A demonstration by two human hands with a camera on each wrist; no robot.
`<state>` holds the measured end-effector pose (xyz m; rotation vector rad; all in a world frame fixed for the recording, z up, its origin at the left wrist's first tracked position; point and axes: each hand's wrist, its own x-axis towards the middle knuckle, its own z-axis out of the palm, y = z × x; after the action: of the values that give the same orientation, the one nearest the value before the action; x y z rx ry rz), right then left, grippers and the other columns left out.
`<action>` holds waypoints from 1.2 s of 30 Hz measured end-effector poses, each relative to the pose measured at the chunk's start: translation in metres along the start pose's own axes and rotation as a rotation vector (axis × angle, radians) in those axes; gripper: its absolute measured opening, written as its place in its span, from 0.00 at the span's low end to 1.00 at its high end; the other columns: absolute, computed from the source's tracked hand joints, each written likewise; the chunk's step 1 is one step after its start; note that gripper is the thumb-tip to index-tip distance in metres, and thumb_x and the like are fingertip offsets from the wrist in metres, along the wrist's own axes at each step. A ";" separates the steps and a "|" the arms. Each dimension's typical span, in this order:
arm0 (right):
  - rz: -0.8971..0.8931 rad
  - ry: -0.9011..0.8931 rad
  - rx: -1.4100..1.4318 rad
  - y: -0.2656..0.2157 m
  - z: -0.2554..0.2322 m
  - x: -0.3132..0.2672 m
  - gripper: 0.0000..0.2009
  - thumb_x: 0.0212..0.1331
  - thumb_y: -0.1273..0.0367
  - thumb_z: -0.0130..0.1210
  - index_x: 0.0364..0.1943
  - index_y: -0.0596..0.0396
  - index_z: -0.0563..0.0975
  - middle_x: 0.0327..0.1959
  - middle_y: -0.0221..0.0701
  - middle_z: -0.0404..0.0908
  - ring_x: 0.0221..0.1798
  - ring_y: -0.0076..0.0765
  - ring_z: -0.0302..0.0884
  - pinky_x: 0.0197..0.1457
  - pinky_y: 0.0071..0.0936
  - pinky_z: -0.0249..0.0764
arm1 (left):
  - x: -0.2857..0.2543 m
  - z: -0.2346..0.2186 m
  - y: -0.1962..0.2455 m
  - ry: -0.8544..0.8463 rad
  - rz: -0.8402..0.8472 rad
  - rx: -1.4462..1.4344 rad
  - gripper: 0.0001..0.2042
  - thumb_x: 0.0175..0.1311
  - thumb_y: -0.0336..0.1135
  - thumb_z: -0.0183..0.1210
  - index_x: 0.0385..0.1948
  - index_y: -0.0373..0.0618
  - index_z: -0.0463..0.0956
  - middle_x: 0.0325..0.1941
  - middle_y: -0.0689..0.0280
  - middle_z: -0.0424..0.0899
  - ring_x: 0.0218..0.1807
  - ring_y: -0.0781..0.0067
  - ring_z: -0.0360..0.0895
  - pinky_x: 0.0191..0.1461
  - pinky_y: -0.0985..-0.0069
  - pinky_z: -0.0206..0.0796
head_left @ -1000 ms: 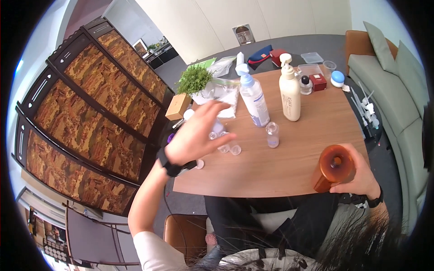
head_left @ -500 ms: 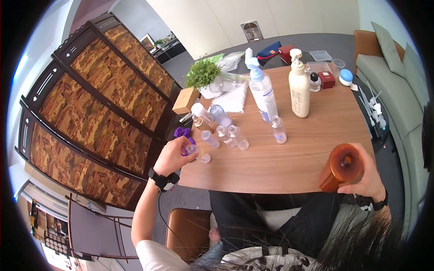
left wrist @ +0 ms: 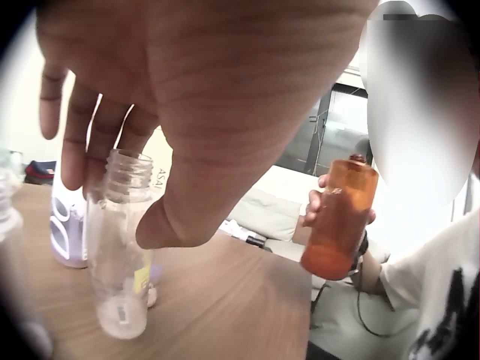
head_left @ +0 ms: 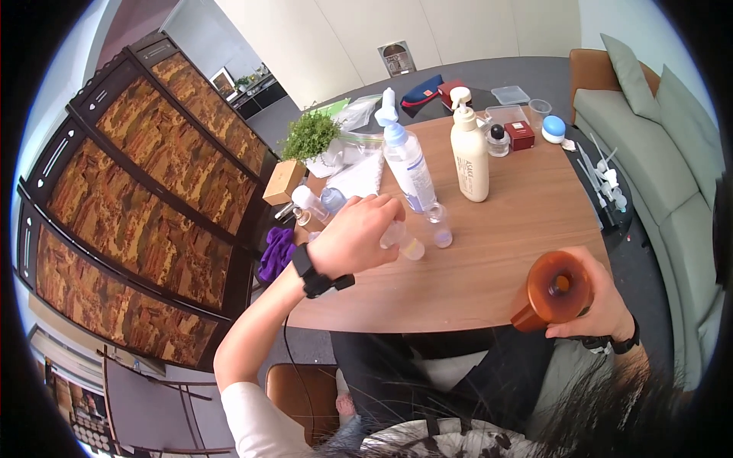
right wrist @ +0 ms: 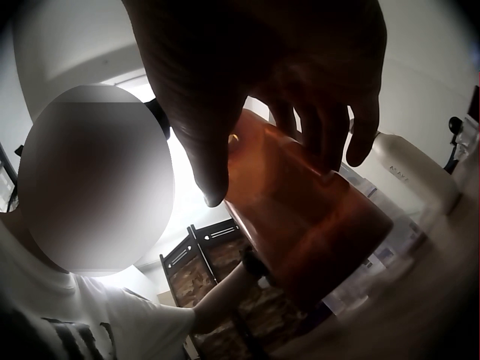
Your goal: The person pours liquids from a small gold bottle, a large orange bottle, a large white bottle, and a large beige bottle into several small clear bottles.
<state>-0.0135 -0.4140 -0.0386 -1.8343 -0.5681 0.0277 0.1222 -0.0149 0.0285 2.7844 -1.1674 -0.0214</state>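
Observation:
My left hand (head_left: 359,237) reaches across the table and holds a small clear bottle (left wrist: 116,255), its thumb and fingers about the shoulder below the threaded, uncapped neck. A yellow label shows on this bottle. Just behind it stands another small clear bottle (head_left: 441,227). My right hand (head_left: 599,294) grips an amber bottle (head_left: 557,288) near the table's right front edge. That bottle leans, with its nozzle end toward the head camera, and the right wrist view shows the thumb and fingers on either side of it.
Behind the left hand stand a blue-topped pump bottle (head_left: 408,164) and a cream pump bottle (head_left: 469,156). Left of them are a potted plant (head_left: 311,137), a cardboard box (head_left: 283,183) and a purple cloth (head_left: 276,253). A red box (head_left: 520,135) sits at the back right.
My left hand has gone from above the table down to its left front, then right to the small clear bottles. The right hand keeps its grip on the amber bottle.

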 end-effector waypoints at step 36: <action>-0.058 -0.043 -0.095 0.004 0.005 0.005 0.49 0.40 0.59 0.89 0.69 0.60 0.73 0.63 0.39 0.82 0.66 0.44 0.82 0.71 0.38 0.75 | -0.055 -0.001 -0.012 0.243 -0.105 -0.222 0.21 0.57 0.36 0.79 0.49 0.43 0.80 0.49 0.59 0.85 0.53 0.52 0.82 0.60 0.61 0.73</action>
<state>-0.0090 -0.4084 -0.0425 -1.9121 -0.6619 0.0012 0.0921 0.0329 0.0265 2.5631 -0.9008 0.1631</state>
